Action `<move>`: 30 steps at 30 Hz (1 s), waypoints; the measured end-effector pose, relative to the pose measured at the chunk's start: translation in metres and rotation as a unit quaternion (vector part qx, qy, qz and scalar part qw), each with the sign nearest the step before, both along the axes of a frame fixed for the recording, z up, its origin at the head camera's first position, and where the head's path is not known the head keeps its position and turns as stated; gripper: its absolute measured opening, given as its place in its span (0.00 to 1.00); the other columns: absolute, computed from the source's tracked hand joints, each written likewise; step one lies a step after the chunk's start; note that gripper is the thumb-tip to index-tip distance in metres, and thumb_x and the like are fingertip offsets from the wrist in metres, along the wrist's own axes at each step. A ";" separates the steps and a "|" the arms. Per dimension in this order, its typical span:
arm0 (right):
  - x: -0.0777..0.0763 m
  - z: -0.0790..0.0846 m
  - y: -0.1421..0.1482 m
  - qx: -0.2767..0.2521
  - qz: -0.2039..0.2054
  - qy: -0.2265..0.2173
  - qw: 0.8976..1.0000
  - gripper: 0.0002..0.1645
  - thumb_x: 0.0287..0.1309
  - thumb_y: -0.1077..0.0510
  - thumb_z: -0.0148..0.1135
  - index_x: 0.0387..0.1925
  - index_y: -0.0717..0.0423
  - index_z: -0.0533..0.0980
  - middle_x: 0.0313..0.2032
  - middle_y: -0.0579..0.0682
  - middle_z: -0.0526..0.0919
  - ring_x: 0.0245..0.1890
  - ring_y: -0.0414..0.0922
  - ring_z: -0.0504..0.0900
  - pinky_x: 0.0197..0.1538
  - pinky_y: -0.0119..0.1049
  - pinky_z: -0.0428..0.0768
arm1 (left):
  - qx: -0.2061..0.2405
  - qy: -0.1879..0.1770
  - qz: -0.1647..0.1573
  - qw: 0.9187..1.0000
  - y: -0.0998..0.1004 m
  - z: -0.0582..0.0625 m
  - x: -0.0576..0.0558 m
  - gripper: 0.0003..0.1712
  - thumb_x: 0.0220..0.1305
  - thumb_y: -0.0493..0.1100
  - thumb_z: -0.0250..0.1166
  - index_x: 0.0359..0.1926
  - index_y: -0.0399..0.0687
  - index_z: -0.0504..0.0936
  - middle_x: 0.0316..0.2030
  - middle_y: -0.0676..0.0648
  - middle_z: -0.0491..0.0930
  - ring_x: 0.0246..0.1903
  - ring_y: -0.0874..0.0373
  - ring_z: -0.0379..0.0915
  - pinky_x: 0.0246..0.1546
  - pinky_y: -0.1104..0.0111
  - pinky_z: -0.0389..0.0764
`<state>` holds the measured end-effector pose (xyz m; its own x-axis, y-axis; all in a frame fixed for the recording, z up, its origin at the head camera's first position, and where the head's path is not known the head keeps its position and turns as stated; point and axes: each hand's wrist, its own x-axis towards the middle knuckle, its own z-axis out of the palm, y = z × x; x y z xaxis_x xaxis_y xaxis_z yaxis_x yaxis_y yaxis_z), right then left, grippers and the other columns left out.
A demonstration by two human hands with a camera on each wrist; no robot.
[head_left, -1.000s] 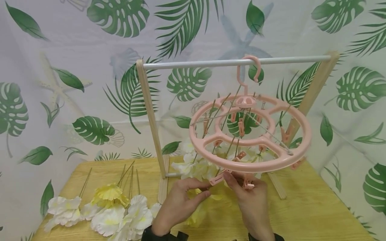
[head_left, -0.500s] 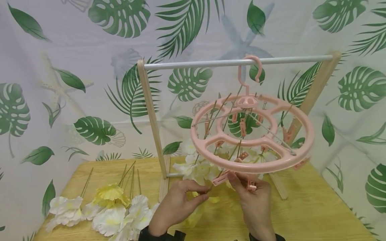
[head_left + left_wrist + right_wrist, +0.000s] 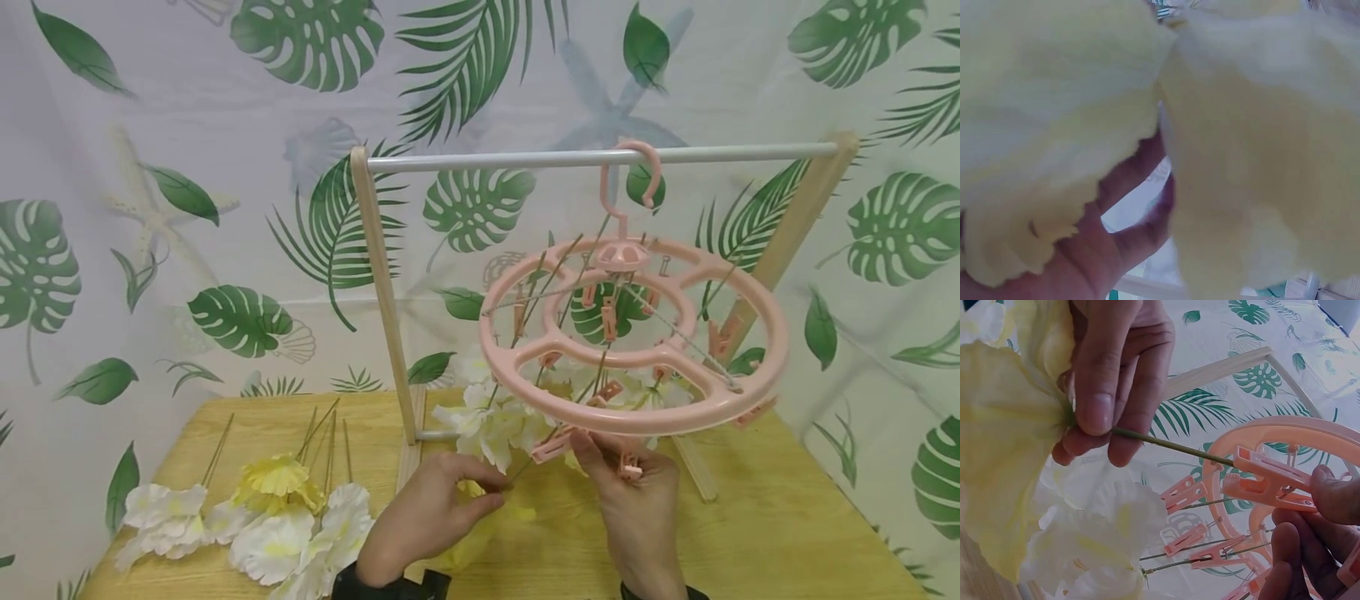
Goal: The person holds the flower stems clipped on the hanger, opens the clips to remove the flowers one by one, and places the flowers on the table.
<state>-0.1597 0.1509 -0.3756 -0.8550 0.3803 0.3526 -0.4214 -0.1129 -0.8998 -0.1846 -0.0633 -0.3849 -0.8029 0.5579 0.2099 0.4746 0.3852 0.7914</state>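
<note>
My left hand (image 3: 435, 508) pinches the stem (image 3: 1172, 446) of a yellow artificial flower (image 3: 1010, 425) just behind its bloom. In the left wrist view the pale petals (image 3: 1254, 150) cover most of that hand. Thumb and fingers of my right hand (image 3: 637, 508) squeeze the tail end of a pink clothespin (image 3: 1272, 475). This clothespin hangs below the near rim of a round pink clip hanger (image 3: 622, 421). The stem's far end reaches the clothespin's mouth, which is spread apart. White flowers (image 3: 1091, 537) hang by their stems from other clips nearby.
A rack with wooden legs and a white bar (image 3: 487, 161) carries the hanger by its hook (image 3: 606, 187). White flowers (image 3: 270, 546) and a yellow flower (image 3: 277, 483) lie at the left of the wooden table (image 3: 750, 542). A leaf-print sheet stands behind.
My left hand has moved left and slightly down, away from the clothespin, with the yellow flower. My right hand stays on the clothespin. The head view has shifted slightly.
</note>
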 end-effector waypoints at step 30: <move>0.002 0.001 0.004 0.012 -0.010 -0.014 1.000 0.06 0.60 0.72 0.68 0.39 0.72 0.86 0.36 0.50 0.90 0.46 0.45 0.84 0.45 0.32 0.81 | -0.059 -0.053 -0.005 0.997 -0.023 0.001 -0.002 0.09 0.64 0.36 0.71 0.42 0.55 0.91 0.40 0.56 0.86 0.44 0.59 0.81 0.48 0.62 0.81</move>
